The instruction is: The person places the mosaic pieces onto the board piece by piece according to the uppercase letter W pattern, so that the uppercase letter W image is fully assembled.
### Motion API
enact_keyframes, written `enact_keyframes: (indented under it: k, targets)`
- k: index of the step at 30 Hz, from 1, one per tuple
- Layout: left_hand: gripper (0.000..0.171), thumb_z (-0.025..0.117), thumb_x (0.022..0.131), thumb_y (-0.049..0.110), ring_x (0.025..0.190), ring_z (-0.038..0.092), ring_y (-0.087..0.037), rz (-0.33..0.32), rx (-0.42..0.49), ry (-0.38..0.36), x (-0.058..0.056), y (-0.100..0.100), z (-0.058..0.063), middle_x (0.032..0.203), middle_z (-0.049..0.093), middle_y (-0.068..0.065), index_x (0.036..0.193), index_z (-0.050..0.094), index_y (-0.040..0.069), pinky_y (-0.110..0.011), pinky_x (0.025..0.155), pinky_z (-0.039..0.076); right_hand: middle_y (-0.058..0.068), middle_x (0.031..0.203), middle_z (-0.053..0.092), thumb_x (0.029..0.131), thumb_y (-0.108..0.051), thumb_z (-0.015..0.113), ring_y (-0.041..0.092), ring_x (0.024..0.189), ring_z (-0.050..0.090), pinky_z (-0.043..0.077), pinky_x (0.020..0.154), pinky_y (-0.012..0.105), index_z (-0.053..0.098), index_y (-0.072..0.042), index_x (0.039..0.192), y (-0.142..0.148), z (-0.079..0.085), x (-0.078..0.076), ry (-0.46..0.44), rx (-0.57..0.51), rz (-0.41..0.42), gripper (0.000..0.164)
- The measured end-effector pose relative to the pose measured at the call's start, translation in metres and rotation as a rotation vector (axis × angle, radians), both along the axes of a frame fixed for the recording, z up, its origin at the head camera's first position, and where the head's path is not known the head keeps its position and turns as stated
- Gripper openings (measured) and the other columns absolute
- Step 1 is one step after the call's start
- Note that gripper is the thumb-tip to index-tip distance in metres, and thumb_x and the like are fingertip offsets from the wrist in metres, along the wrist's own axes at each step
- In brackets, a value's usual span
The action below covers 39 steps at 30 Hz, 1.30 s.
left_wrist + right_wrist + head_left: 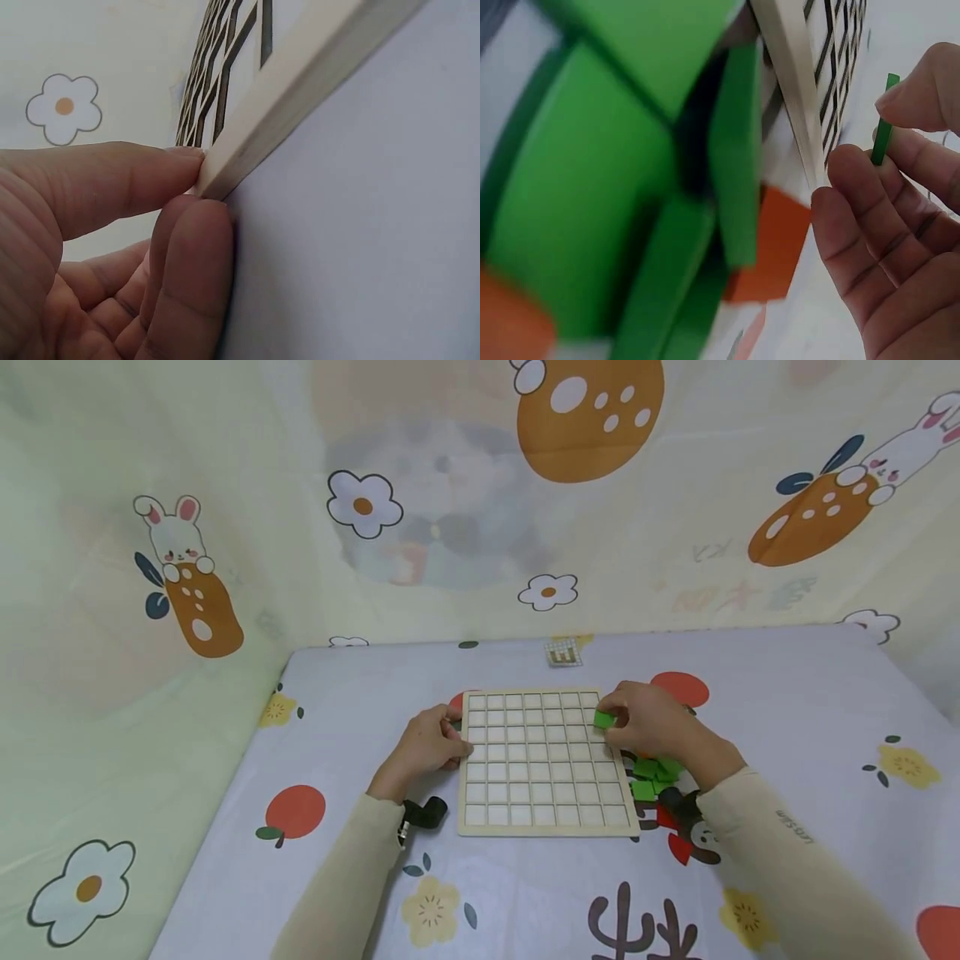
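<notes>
A pale wooden grid board (547,832) with rows of square cells lies on the table. My left hand (427,743) holds its left edge, the thumb on top of the rim and curled fingers against the side, as the left wrist view shows. Above the board's upper right part, my right hand (652,718) pinches a thin square green tile (603,719) between thumb and fingers. The right wrist view shows that tile (883,139) edge-on. Several loose green tiles (643,790) lie heaped beside the board's right edge, partly below the right hand. An orange piece (772,247) shows among them.
A small clear packet (563,652) with a grid pattern lies behind the board. The white tablecloth (352,693) carries printed fruit and flowers. A patterned curtain (450,610) rises at the table's back and left. Each wrist wears a black camera (425,812).
</notes>
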<state>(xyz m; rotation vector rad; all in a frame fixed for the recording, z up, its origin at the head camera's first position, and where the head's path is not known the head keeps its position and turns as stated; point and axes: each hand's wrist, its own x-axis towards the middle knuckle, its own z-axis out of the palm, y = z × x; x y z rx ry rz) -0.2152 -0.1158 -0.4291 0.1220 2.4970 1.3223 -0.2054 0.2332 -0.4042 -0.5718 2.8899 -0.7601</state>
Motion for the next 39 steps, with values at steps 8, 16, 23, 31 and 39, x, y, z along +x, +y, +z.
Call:
enact_keyframes:
  k: [8, 16, 23, 31, 39]
  targets:
    - [0.051, 0.08, 0.089, 0.006, 0.063, 0.063, -0.015, 0.006, -0.02, 0.021, 0.001, 0.0, -0.003, 0.088, 0.064, -0.007, 0.135, 0.059, -0.001, -0.023, 0.058, 0.051, 0.004, 0.096, 0.065, 0.085, -0.008, 0.071, 0.016, 0.083, 0.061, 0.055, 0.074, 0.034, 0.075, 0.002, 0.119, -0.017, -0.004, -0.005, -0.015, 0.025, 0.062, 0.036]
    - [0.051, 0.079, 0.089, 0.005, 0.061, 0.063, -0.014, 0.006, -0.008, 0.033, 0.003, -0.001, -0.005, 0.086, 0.065, -0.007, 0.136, 0.059, -0.001, -0.023, 0.058, 0.051, 0.003, 0.094, 0.063, 0.082, -0.005, 0.07, 0.016, 0.081, 0.058, 0.052, 0.072, 0.032, 0.076, -0.001, 0.118, -0.024, -0.005, -0.007, -0.018, 0.056, 0.098, 0.037]
    - [0.05, 0.079, 0.09, 0.005, 0.062, 0.063, -0.014, 0.007, 0.009, 0.045, 0.003, -0.001, -0.005, 0.087, 0.065, -0.007, 0.135, 0.059, -0.001, -0.022, 0.058, 0.051, 0.002, 0.093, 0.062, 0.08, 0.0, 0.068, 0.016, 0.08, 0.055, 0.049, 0.071, 0.031, 0.077, -0.007, 0.111, -0.031, -0.004, -0.007, -0.006, 0.085, 0.12, 0.033]
    - [0.05, 0.079, 0.089, 0.005, 0.063, 0.063, -0.014, 0.013, 0.016, 0.043, 0.003, -0.001, -0.006, 0.087, 0.065, -0.007, 0.135, 0.059, -0.001, -0.022, 0.058, 0.051, 0.003, 0.088, 0.057, 0.079, 0.001, 0.067, 0.017, 0.077, 0.051, 0.044, 0.067, 0.031, 0.074, -0.01, 0.098, -0.036, -0.004, -0.005, 0.016, 0.125, 0.134, 0.023]
    - [0.051, 0.08, 0.089, 0.005, 0.063, 0.063, -0.015, 0.017, 0.031, 0.038, 0.003, -0.002, -0.007, 0.087, 0.064, -0.007, 0.135, 0.059, -0.001, -0.023, 0.059, 0.052, 0.002, 0.088, 0.056, 0.08, 0.001, 0.066, 0.017, 0.077, 0.05, 0.042, 0.067, 0.031, 0.077, -0.007, 0.106, -0.036, -0.005, -0.006, 0.012, 0.118, 0.131, 0.029]
